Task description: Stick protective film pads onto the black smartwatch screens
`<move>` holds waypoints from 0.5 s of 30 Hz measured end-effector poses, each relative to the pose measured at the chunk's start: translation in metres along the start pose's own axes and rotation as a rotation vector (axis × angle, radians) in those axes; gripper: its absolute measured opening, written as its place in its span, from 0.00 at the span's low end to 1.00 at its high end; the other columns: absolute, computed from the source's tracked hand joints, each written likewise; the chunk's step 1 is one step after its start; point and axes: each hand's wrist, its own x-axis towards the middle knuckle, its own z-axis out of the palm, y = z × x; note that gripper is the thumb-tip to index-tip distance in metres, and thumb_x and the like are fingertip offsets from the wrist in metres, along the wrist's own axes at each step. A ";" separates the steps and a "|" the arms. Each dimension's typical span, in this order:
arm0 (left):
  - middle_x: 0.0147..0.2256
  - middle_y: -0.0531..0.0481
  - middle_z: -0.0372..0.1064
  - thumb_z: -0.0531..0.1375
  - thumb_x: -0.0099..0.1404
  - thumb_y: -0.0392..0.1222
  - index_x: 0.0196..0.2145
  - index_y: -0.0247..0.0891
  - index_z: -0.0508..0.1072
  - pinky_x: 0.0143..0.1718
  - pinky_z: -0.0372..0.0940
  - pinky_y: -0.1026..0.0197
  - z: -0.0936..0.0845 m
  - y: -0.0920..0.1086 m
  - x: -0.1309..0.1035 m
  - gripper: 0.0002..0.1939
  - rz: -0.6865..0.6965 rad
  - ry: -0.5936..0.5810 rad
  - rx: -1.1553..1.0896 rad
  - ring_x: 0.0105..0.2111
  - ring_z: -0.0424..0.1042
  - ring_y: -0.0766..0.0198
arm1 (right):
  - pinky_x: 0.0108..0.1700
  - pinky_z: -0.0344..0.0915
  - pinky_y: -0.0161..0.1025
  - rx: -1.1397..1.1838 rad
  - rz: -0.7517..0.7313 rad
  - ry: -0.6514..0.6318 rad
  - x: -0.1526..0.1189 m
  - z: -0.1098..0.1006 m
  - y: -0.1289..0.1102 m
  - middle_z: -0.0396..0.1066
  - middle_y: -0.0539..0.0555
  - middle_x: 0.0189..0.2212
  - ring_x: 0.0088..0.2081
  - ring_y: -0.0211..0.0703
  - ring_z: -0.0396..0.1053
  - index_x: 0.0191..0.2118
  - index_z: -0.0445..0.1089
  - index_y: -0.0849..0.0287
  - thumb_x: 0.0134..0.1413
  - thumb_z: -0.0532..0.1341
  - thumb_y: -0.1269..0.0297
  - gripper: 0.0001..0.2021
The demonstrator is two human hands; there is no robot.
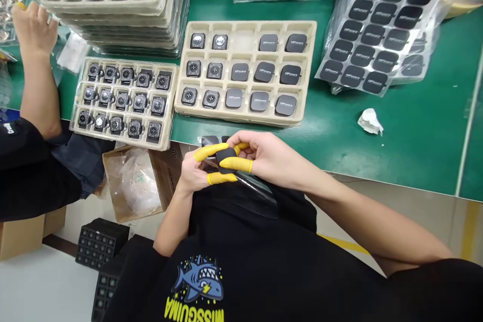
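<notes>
At the glossy green tabletop's (332, 133) near edge, the left hand (193, 171) and right hand (264, 156) pinch a small black rounded-square piece (226, 152) between yellow-sleeved fingers (211, 151), best gripped lightly by its sides to avoid smudging.
</notes>
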 end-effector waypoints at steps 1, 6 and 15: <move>0.39 0.46 0.89 0.84 0.47 0.64 0.55 0.40 0.88 0.37 0.86 0.59 -0.001 0.001 -0.001 0.42 -0.004 -0.007 0.012 0.32 0.88 0.56 | 0.34 0.63 0.39 -0.010 0.001 -0.006 0.000 0.001 0.000 0.71 0.48 0.31 0.32 0.40 0.65 0.42 0.75 0.56 0.51 0.79 0.39 0.27; 0.40 0.44 0.89 0.80 0.61 0.59 0.63 0.41 0.83 0.39 0.87 0.57 -0.015 0.007 -0.011 0.38 -0.032 0.061 -0.103 0.33 0.90 0.55 | 0.35 0.65 0.41 -0.045 -0.187 0.081 0.010 -0.021 -0.012 0.70 0.48 0.33 0.33 0.42 0.67 0.40 0.70 0.53 0.60 0.74 0.40 0.23; 0.34 0.42 0.88 0.75 0.71 0.53 0.48 0.35 0.89 0.38 0.87 0.61 -0.025 0.017 -0.034 0.19 -0.099 0.132 -0.024 0.31 0.89 0.57 | 0.48 0.67 0.47 -0.901 -0.137 0.691 0.162 -0.142 -0.060 0.79 0.61 0.45 0.44 0.54 0.72 0.47 0.73 0.57 0.69 0.63 0.69 0.04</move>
